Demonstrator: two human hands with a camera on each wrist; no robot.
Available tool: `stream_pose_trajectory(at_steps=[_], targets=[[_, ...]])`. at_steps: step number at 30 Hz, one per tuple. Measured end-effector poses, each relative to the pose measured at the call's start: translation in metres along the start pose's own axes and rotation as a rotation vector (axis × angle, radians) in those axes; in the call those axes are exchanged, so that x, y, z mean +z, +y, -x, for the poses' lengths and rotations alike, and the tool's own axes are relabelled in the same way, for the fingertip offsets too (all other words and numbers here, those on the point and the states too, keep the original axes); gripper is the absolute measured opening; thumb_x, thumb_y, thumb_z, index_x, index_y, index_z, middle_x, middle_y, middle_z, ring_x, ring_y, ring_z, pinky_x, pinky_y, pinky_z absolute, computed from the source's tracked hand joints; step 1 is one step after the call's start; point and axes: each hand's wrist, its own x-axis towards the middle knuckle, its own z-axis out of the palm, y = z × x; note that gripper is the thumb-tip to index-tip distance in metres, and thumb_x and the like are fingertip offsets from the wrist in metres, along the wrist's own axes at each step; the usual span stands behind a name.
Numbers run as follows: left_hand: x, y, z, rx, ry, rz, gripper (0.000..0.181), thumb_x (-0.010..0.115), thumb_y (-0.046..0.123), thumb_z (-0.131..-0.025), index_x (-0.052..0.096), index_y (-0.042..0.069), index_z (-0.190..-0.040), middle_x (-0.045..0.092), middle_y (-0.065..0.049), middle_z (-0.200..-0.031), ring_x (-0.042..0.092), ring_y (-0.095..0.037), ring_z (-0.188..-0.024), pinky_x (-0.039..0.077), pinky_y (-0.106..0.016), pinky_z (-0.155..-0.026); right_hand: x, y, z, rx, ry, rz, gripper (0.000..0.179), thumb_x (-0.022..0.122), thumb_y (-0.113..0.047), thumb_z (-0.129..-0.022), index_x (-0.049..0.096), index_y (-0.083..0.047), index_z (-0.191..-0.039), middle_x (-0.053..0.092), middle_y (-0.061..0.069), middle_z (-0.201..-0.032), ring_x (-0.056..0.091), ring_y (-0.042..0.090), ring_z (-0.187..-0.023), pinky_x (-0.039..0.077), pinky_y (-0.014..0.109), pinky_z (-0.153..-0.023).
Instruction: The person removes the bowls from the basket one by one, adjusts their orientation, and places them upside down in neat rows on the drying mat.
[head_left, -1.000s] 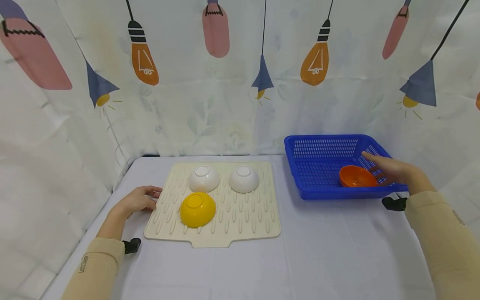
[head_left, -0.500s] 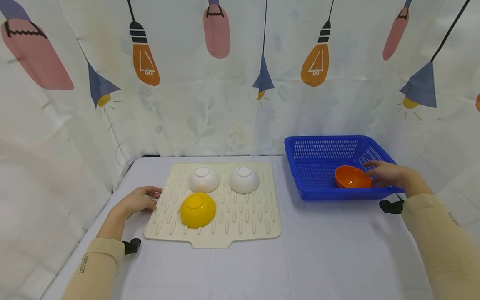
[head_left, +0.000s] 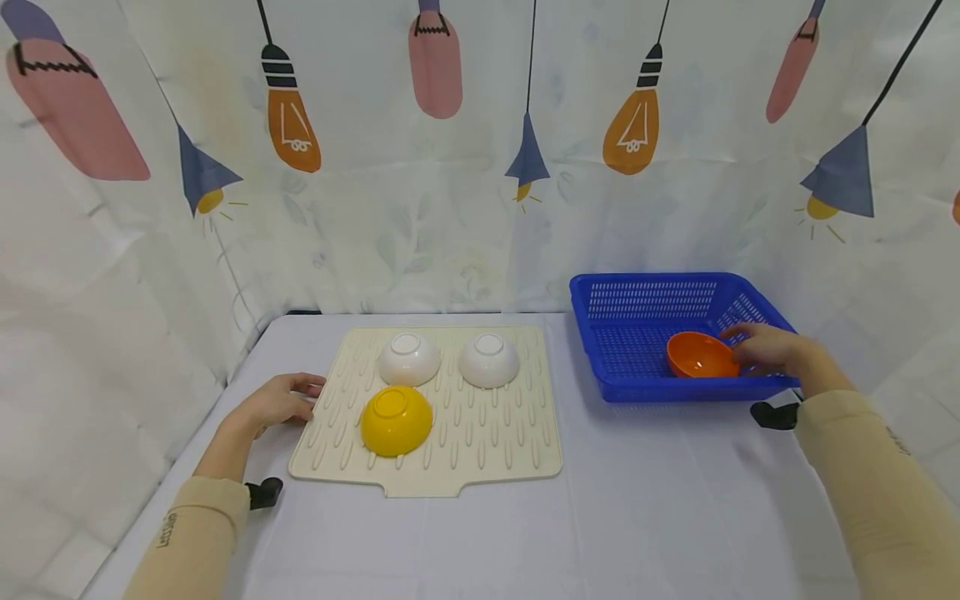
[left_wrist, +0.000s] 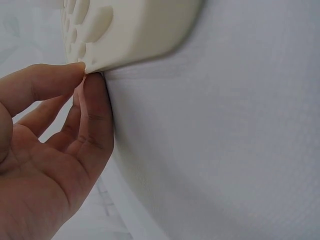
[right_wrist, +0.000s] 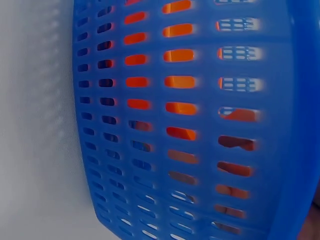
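Note:
In the head view my left hand point(head_left: 277, 402) lies at the left edge of a cream ribbed drying mat point(head_left: 480, 454). The left wrist view shows its thumb and forefinger pinching the mat's edge. A yellow bowl point(head_left: 396, 421) and two white bowls point(head_left: 408, 360) point(head_left: 489, 361) rest upside down on the mat. My right hand point(head_left: 772, 348) reaches into a blue plastic basket point(head_left: 611, 390) and grips the right rim of an orange bowl point(head_left: 699, 357), which faces upward. Through the slots in the right wrist view, parts of the orange bowl point(right_wrist: 180, 81) and the fingers show.
The basket stands at the table's back right, near the patterned curtain point(head_left: 450, 225). White cloth point(head_left: 600, 500) covers the table, in front of the mat and basket. The mat's short tab point(head_left: 422, 488) points toward the front.
My right hand has moved left and lower onto the orange bowl's rim, and the bowl has shifted a little left inside the basket. My left hand has stayed at the mat's edge.

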Motion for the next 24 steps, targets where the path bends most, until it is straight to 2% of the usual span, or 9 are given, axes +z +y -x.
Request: stream_pose_trajectory(at_steps=[9,17,24], targets=[[0.0013,-0.0006,0.0002,0.007,0.003,0.010,0.072,0.065,-0.011,-0.079,0.041,-0.012,-0.146,0.048,-0.029,-0.134,0.057,-0.028,-0.097,0.055,-0.032,-0.076,0.0052,0.0038,-0.0060,0.004,0.093,-0.002,0.061,0.058,-0.002,-0.096,0.032,0.013,-0.149,0.040,0.042,-0.136,0.061,0.043,-0.107,0.059,0.046,-0.088],[0.0011,0.0021,0.0014,0.005,0.003,0.007,0.072,0.065,-0.010,-0.080,0.040,-0.012,-0.147,0.047,-0.029,-0.135,0.057,-0.027,-0.097,0.055,-0.031,-0.075,0.0074,0.0032,-0.0094,0.038,0.143,-0.026,0.058,0.056,-0.005,-0.099,0.034,0.011,-0.150,0.039,0.043,-0.138,0.056,0.050,-0.114,0.059,0.046,-0.087],[0.0014,0.0014,0.0007,0.008,0.004,0.001,0.072,0.065,-0.010,-0.081,0.039,-0.012,-0.147,0.047,-0.030,-0.136,0.057,-0.027,-0.096,0.054,-0.032,-0.075,0.0067,0.0028,-0.0090,0.048,0.165,-0.058,0.057,0.051,-0.006,-0.101,0.030,0.015,-0.150,0.039,0.043,-0.138,0.056,0.050,-0.114,0.058,0.048,-0.089]])
